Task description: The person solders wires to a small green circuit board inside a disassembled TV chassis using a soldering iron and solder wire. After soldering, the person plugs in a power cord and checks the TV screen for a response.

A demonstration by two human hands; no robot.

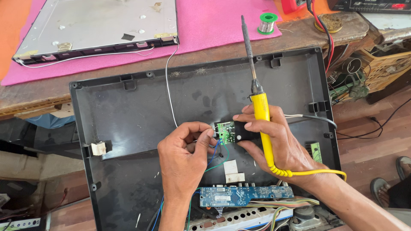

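My left hand (184, 158) pinches the left edge of a small green circuit board (226, 131), fingers closed on it and on thin wires. My right hand (274, 141) grips the board's right side and also carries a yellow-handled soldering iron (262, 111), its dark tip (245, 34) pointing up and away from me. Both hands hover over a black plastic monitor back cover (141, 107). Blue and green wires (216, 156) run from the small board down toward a blue circuit board (246, 195) at the cover's lower edge.
A flat metal display panel (98, 25) lies on a pink cloth (218, 21) at the top left. A solder spool (267, 23) sits beside the iron's tip. Red and black leads (323, 30) hang at the top right. Someone's sandalled feet (391, 179) rest on the floor at right.
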